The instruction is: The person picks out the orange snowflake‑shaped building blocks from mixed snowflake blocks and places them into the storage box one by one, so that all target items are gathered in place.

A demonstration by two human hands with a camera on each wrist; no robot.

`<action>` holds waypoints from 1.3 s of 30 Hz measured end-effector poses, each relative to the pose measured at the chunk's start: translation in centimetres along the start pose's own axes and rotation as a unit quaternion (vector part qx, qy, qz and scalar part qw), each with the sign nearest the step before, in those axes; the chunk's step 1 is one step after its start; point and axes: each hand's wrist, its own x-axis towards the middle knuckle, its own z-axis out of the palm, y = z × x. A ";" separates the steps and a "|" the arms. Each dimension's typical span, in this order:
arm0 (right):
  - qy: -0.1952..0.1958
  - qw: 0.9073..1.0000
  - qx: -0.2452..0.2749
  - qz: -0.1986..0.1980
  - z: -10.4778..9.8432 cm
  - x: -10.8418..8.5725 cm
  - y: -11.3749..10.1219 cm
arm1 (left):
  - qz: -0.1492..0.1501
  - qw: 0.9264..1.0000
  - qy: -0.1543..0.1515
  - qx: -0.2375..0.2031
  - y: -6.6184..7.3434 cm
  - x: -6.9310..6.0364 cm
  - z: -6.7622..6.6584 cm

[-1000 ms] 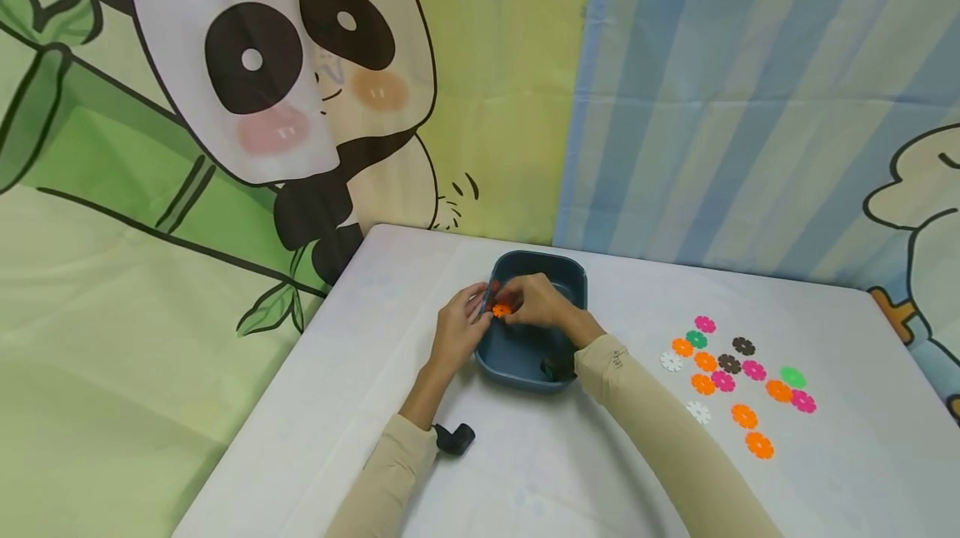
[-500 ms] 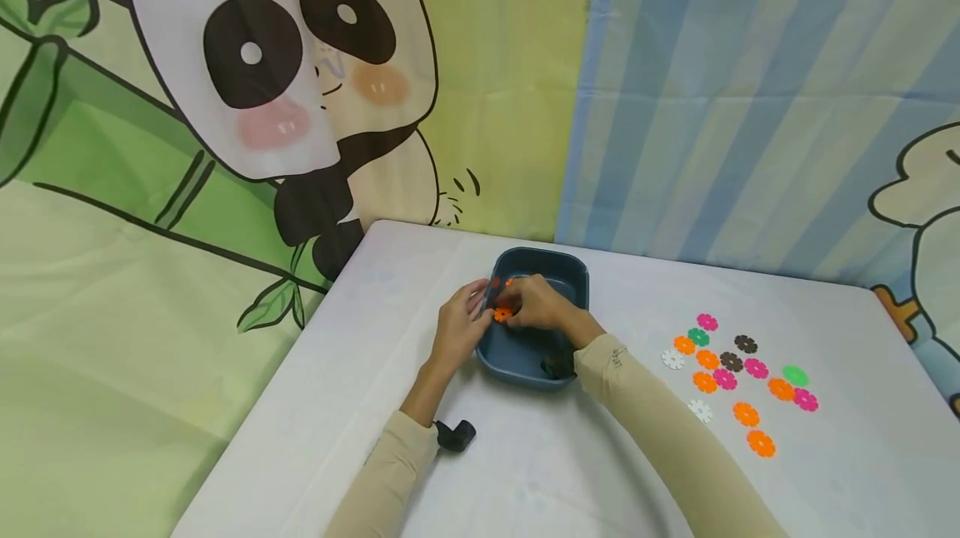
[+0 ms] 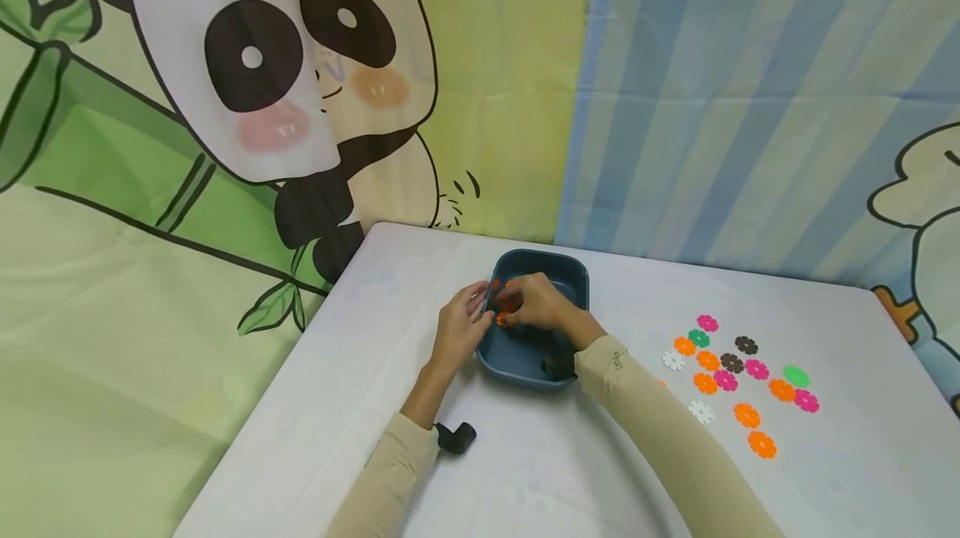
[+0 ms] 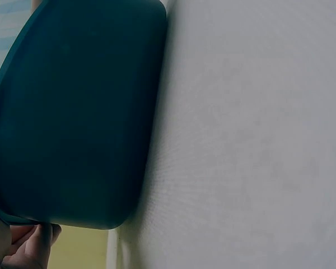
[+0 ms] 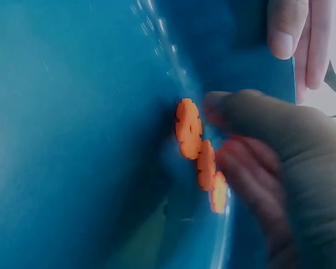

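Note:
My left hand [image 3: 457,330] grips the left rim of a dark blue basin [image 3: 517,380], thumb at the rim and fingers outside. In the left wrist view its fingers [image 4: 36,246] show at the basin's edge. Inside the basin, my right hand [image 3: 542,303] has thumb and fingers curled at several orange flower-shaped pieces near the left wall. The right wrist view shows three orange pieces [image 5: 189,129] on edge in a stepped row, the right hand [image 5: 269,151] against them; its exact hold is partly hidden.
Loose flower-shaped pieces in orange [image 3: 747,415], pink [image 3: 757,369], green [image 3: 796,376], brown [image 3: 746,345] and white [image 3: 701,412] lie on the white table right of the basin. A black object [image 3: 456,438] is at the left wrist. Printed curtains stand behind.
The orange piece by my left thumb has shifted slightly down toward the front and shows less brightly. Both hands have otherwise stayed nearly in place.

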 end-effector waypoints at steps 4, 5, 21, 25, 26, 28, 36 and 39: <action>0.037 0.998 0.054 0.005 -1.3 0.1 -0.6 | 0.002 1.000 0.000 0.001 0.0 0.1 0.1; 0.044 0.997 0.066 0.003 -1.9 0.2 -0.9 | 0.000 1.000 0.001 0.003 0.0 0.1 0.1; 0.114 0.993 -0.006 0.043 -12.4 -9.0 1.0 | -0.018 1.000 0.014 0.007 0.3 0.2 0.3; 0.117 0.986 -0.026 0.112 -13.0 -12.9 2.9 | -0.024 1.000 0.020 0.003 0.3 0.0 0.2; 0.116 0.984 -0.030 0.128 -13.1 -13.8 3.4 | -0.023 1.000 0.021 0.001 0.4 0.0 0.2; 0.117 0.981 -0.033 0.153 -13.0 -15.6 4.4 | -0.019 1.000 0.022 -0.005 0.4 -0.1 0.2; 0.095 0.972 -0.028 0.215 -12.1 -21.3 7.4 | -0.027 0.999 0.018 -0.010 0.4 -0.1 0.2; 0.081 0.969 -0.010 0.235 -11.8 -22.5 7.9 | -0.031 0.999 0.023 0.001 0.4 -0.1 0.2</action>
